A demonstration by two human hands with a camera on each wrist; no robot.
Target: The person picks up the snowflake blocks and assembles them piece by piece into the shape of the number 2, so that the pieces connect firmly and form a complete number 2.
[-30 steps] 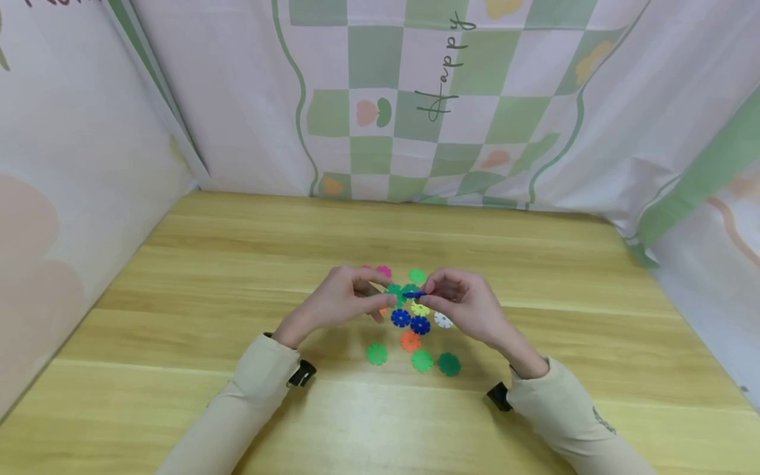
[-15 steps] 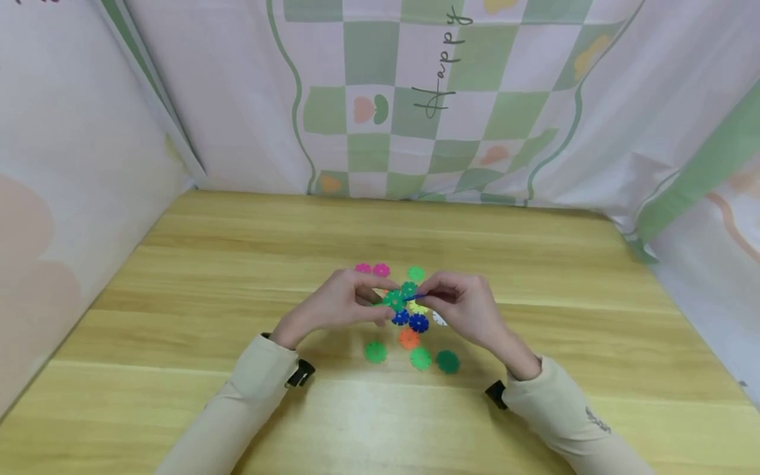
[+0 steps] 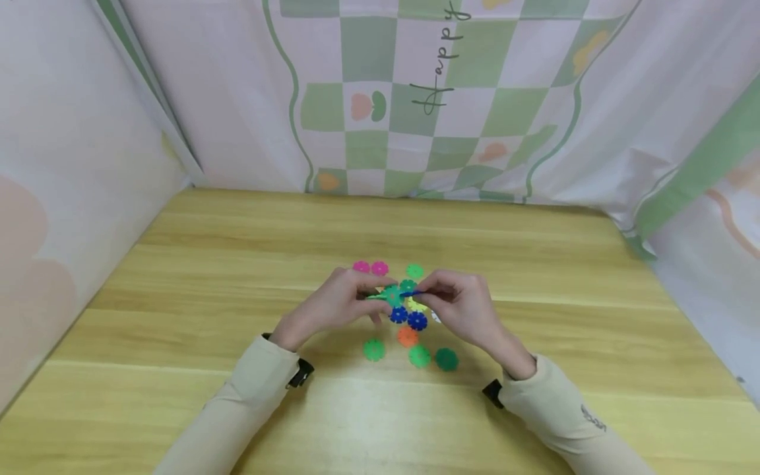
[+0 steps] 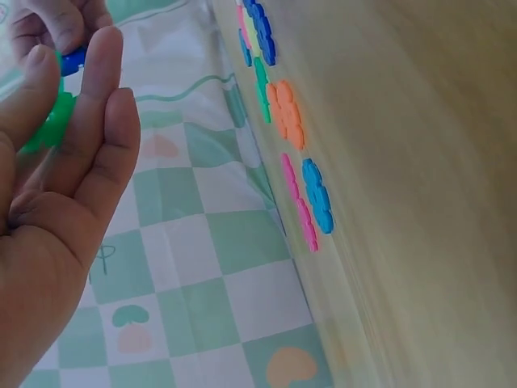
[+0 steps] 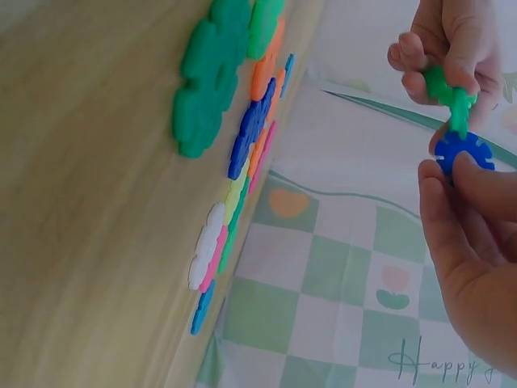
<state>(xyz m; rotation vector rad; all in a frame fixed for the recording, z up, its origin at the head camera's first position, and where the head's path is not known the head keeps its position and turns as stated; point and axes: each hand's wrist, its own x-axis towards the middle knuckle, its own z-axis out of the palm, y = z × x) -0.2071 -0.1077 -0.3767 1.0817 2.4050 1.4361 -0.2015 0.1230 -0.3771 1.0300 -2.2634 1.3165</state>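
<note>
My left hand (image 3: pixel 341 303) pinches green notched plastic discs (image 5: pixel 457 101), joined at an angle, between thumb and fingers. My right hand (image 3: pixel 466 305) pinches a dark blue notched disc (image 5: pixel 464 152) by its edge. In the right wrist view the blue disc's rim meets the lower end of the green piece. The left wrist view shows the green discs (image 4: pixel 58 121) partly behind the left fingers, with a bit of the blue disc (image 4: pixel 73 61) beyond. Both hands are raised over the scattered discs on the table.
Below the hands lie two dark blue discs (image 3: pixel 417 321), an orange disc (image 3: pixel 408 336) and a yellow disc (image 3: pixel 417 304). Nearer are light green discs (image 3: pixel 419 355) and a dark green disc (image 3: pixel 446 359). Pink discs (image 3: pixel 380 268) lie farther back. A patterned curtain (image 3: pixel 451 132) hangs behind the table.
The green discs in the left hand have turned, and the right hand has brought the blue disc up against them. The head view has shifted slightly.
</note>
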